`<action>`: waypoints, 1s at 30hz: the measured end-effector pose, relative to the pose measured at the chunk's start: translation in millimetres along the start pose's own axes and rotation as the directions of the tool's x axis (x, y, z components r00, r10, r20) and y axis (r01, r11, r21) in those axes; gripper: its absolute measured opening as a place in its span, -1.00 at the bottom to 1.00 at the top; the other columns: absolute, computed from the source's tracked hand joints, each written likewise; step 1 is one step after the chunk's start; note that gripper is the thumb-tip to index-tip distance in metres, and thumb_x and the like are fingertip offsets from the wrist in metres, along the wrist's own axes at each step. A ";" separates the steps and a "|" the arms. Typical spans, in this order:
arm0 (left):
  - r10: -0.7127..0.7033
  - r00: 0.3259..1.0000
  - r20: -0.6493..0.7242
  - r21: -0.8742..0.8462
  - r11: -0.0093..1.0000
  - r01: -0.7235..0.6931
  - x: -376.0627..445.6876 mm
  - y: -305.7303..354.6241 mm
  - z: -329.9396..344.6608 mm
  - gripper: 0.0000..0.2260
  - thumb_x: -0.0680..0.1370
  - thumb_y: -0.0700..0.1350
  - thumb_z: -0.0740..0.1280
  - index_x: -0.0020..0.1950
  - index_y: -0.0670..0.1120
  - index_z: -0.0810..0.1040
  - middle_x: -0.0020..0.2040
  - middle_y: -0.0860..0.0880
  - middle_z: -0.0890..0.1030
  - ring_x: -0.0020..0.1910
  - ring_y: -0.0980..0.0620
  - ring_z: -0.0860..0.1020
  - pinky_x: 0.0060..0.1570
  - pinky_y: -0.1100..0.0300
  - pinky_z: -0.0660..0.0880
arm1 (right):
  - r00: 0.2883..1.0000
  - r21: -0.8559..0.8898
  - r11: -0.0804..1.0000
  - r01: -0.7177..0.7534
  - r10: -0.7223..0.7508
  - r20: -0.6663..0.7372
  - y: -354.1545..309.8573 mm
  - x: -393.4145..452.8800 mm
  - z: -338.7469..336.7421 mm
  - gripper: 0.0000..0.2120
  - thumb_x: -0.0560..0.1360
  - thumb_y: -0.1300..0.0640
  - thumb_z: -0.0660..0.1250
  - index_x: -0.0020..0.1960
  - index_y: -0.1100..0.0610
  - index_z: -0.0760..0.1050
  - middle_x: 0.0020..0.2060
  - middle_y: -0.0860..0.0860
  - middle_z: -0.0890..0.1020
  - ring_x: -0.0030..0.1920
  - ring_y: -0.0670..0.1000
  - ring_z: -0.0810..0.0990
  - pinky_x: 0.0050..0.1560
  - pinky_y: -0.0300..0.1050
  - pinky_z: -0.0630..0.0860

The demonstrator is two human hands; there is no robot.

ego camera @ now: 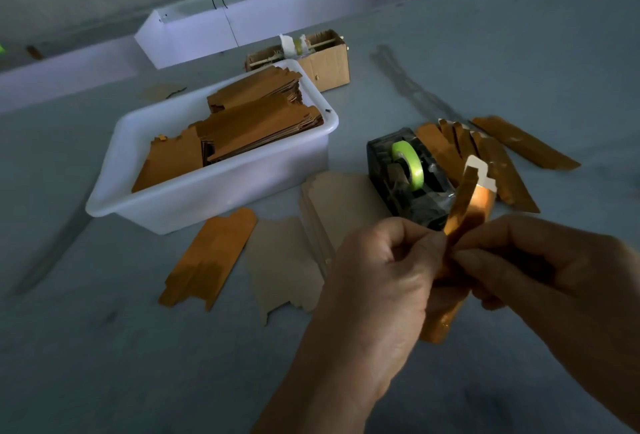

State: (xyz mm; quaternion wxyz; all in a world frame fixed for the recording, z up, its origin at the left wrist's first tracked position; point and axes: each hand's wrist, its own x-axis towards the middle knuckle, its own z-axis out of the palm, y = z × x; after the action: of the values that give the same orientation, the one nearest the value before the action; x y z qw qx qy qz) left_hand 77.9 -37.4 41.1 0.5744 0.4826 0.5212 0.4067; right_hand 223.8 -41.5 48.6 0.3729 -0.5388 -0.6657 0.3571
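Both hands hold one small golden-orange carton blank [469, 206], partly folded, with a white inner flap at its top. My left hand [377, 281] pinches its left edge between thumb and fingers. My right hand [540, 270] grips its right side with curled fingers. The lower end of the blank sticks out below the hands. Just behind it stands a black tape dispenser [407, 177] with a green tape roll [410, 165].
A white plastic tub [214, 187] at the centre left holds stacks of golden blanks. Loose blanks lie flat in front of it [211, 257], pale ones [284, 263] beside. Folded golden pieces [502, 159] lie to the right of the dispenser. A small cardboard box [325, 62] stands behind the tub.
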 end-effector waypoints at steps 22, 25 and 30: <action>0.046 0.997 -0.067 -0.058 0.997 -0.049 -11.9 -6.2 -3.9 -0.82 0.59 -0.08 0.27 -0.11 -0.11 0.62 -0.14 -0.10 0.70 -0.16 -0.04 0.70 -0.06 0.00 0.64 | 0.991 0.249 0.959 -0.136 0.134 0.022 23.4 8.2 12.7 -0.59 0.06 -0.26 0.33 -0.13 -0.18 0.59 -0.26 -0.11 0.66 -0.29 -0.12 0.60 -0.27 -0.14 0.47; -0.048 0.998 -0.040 -0.259 0.965 0.036 -10.6 -7.1 -4.7 -0.82 0.54 -0.11 0.29 -0.13 -0.17 0.62 -0.14 -0.16 0.70 -0.16 -0.08 0.70 -0.09 0.02 0.65 | 0.991 0.374 0.922 -0.099 0.057 0.121 28.5 8.8 8.9 -0.70 0.20 -0.13 0.38 -0.09 -0.14 0.64 -0.17 -0.05 0.69 -0.17 -0.10 0.65 -0.16 -0.15 0.59; -0.124 0.991 0.059 -0.387 0.912 0.137 -11.6 -5.1 -8.9 -0.80 0.45 -0.09 0.31 -0.09 -0.21 0.60 -0.11 -0.21 0.70 -0.12 -0.11 0.70 -0.18 0.13 0.63 | 0.978 0.509 0.860 -0.015 -0.093 0.186 34.6 6.2 8.6 -0.75 0.34 0.00 0.41 -0.02 0.05 0.65 -0.09 0.11 0.68 -0.03 0.06 0.66 -0.04 -0.17 0.59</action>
State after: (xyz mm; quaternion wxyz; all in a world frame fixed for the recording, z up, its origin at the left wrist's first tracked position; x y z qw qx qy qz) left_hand 67.3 -48.5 38.5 0.6934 0.3296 0.4512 0.4551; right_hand 230.9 -30.3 14.9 0.4384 -0.3683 -0.5935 0.5656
